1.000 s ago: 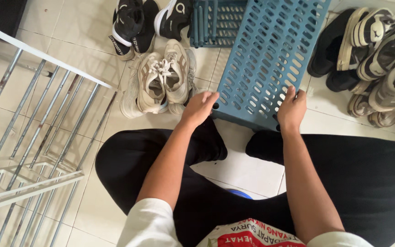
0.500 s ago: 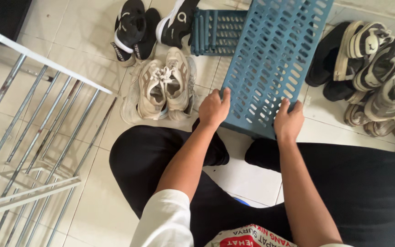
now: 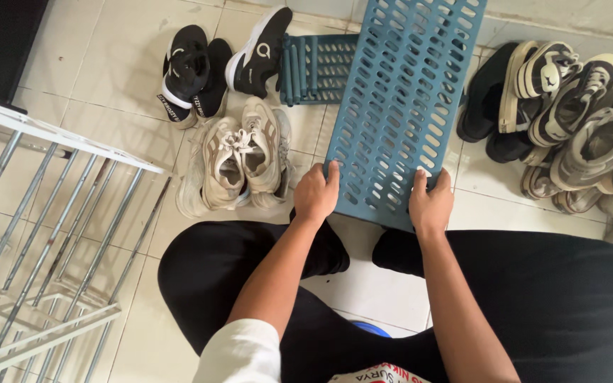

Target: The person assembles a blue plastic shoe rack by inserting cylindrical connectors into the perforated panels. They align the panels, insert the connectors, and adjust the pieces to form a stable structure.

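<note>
A long blue perforated plastic shelf panel (image 3: 402, 92) slants up and away from me over the tiled floor. My left hand (image 3: 316, 193) grips its near left corner, fingers curled over the edge. On the near right corner my right hand (image 3: 430, 202) holds the same panel. I sit on the floor in black trousers, knees spread to either side below the panel.
A second blue slotted panel (image 3: 315, 68) lies behind the first. A beige sneaker pair (image 3: 239, 156) and black shoes (image 3: 193, 71) sit at left. A heap of shoes (image 3: 569, 120) lies at right. A grey metal rack frame (image 3: 44, 234) lies far left.
My left hand moved from beside the panel onto its near left corner and closed on it. The panel's near edge came toward me and a little to the left.
</note>
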